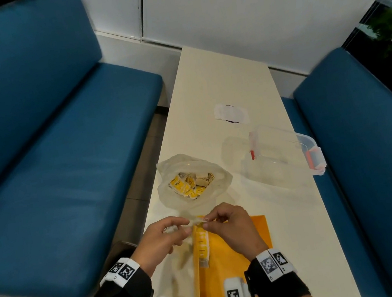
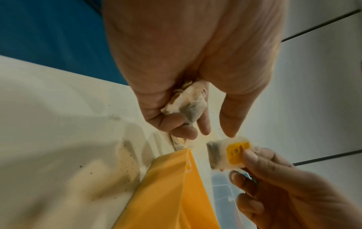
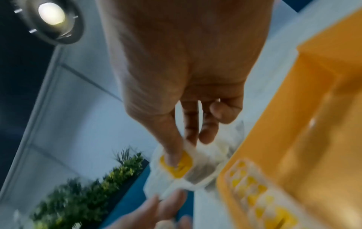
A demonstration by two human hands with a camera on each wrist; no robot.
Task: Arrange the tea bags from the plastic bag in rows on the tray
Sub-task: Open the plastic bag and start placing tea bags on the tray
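Observation:
My right hand point(image 1: 214, 220) pinches a tea bag with a yellow tag point(image 2: 229, 155) between thumb and fingers, just above the far left corner of the yellow tray point(image 1: 236, 262). The same tea bag point(image 3: 176, 167) shows under my thumb in the right wrist view. My left hand point(image 1: 174, 228) sits close beside it, its lower fingers curled round a bunch of tea bags point(image 2: 186, 102), with thumb and forefinger near the pinched bag. A row of tea bags point(image 1: 201, 245) lies along the tray's left edge. Beyond the hands, the open plastic bag point(image 1: 191, 174) holds several more tea bags.
A clear plastic box point(image 1: 285, 152) with red clips stands at the right on the long white table point(image 1: 226, 87). A white wrapper point(image 1: 230, 114) lies farther back. Blue benches point(image 1: 62, 156) flank the table on both sides.

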